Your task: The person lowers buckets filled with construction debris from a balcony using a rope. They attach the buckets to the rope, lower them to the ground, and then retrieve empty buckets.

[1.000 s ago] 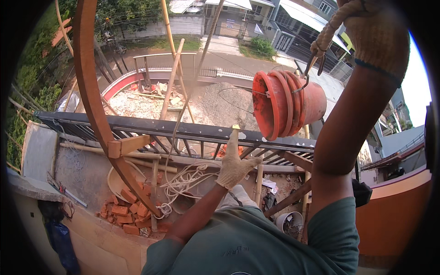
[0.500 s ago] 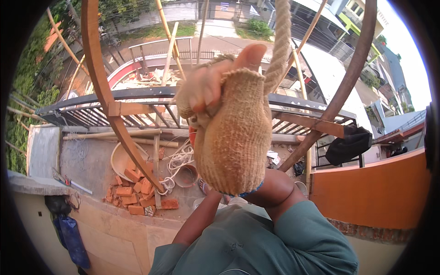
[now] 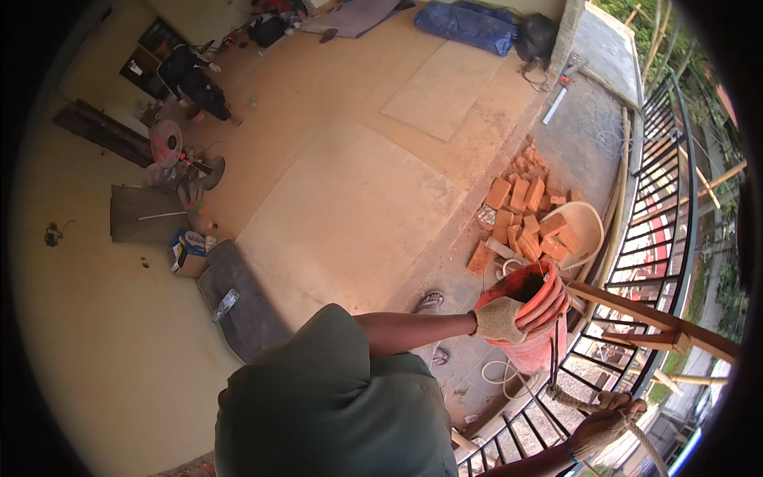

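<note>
My left hand [image 3: 502,319], in a tan knit glove, is closed on the side of a red bucket [image 3: 534,350] near its rim. Several rounded ridges or nested rims show at the bucket's top, and its inside looks dark. The bucket hangs or stands tilted beside the railing; I cannot tell which. Lower right, my right hand [image 3: 606,421], also gloved, is wrapped round a thick rope [image 3: 566,397]. A dark, thin bar or hook runs from the rope's end up along the bucket. Beyond the bucket lies a pile of orange bricks [image 3: 520,199].
A black metal railing [image 3: 690,230] curves along the right, with a wooden beam [image 3: 636,310] crossing it. A pale basin [image 3: 584,230] holds some bricks. Indoors, a person [image 3: 195,79] is near a fan [image 3: 166,143]. A blue roll [image 3: 465,28] lies by the far wall.
The view has swung left, from the street side to the room. Earlier, both hands were raised at the hanging rope; now my left hand grips the bucket and my right hand holds the rope lower.
</note>
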Tool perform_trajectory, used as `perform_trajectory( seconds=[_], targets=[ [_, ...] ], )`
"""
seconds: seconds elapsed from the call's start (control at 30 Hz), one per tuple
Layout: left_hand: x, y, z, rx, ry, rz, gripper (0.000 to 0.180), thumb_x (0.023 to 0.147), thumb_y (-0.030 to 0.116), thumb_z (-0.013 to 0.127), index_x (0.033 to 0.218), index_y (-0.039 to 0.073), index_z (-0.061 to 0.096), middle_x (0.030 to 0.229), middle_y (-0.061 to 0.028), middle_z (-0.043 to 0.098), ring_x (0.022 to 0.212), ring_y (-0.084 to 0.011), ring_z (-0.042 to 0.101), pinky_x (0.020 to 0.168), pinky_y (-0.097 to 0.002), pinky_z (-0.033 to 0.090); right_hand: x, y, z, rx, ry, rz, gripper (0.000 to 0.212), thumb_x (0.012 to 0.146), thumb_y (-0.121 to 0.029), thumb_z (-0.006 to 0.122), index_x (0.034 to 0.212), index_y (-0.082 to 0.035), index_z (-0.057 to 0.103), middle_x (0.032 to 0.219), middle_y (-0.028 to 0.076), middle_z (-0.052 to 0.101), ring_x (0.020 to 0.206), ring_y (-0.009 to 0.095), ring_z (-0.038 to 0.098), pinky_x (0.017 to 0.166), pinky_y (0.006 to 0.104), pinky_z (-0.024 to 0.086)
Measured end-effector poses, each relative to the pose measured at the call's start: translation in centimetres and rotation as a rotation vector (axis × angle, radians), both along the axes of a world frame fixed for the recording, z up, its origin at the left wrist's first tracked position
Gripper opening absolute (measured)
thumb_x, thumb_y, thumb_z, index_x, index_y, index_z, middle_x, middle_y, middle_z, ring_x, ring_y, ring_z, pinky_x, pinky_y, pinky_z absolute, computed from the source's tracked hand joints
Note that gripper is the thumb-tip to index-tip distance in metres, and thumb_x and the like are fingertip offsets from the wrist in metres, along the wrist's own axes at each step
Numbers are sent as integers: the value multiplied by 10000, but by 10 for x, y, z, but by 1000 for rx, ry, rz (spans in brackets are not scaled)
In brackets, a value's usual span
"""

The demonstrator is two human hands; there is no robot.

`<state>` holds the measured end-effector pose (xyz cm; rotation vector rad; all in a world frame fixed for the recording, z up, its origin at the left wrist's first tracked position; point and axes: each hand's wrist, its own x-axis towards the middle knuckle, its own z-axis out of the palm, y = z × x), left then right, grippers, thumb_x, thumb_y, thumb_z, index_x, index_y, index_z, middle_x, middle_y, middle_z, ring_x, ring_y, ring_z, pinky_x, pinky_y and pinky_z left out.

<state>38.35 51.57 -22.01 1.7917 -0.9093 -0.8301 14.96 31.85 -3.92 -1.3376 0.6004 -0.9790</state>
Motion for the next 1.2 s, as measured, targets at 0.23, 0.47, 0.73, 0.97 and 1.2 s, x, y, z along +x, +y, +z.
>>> perform_trajectory(
  seconds=[0.23,0.47,0.73,0.97,1.2],
  targets=[
    [89,106,-21,268,-136,294,384,706,327,761,924,15,715,828,-254,689,793,-433,682,723,-486,537,215,69,-56,-45,113,-26,343,1019,-383,677,1060,-121,459,725,6,465,662,110,507,620,274,450],
    [172,166,-59,327,-76,439,391,724,362,750,863,1,695,796,-260,675,768,-435,690,668,-511,530,292,86,-278,-284,641,326,226,1031,-248,634,1001,-31,580,918,106,619,833,217,610,783,352,524],
    [287,174,-274,754,-140,668,352,807,367,685,900,30,723,873,-245,722,843,-428,716,739,-506,577,209,70,-358,3,830,57,293,1037,-300,647,1157,-37,597,976,48,636,874,144,599,813,299,518],
    [380,110,-478,975,-281,625,473,802,464,738,1076,80,702,1083,-199,738,1027,-417,704,862,-512,559,53,53,-436,732,630,-212,312,1023,-380,659,1119,-118,518,1189,209,674,1139,345,663,1000,530,559],
    [369,64,-578,918,-442,406,406,903,458,660,1202,186,702,1170,-129,727,1101,-360,686,902,-495,520,-10,38,-510,610,666,-487,241,1065,-294,594,1182,-104,503,804,41,607,786,216,674,797,449,598]
  ],
)
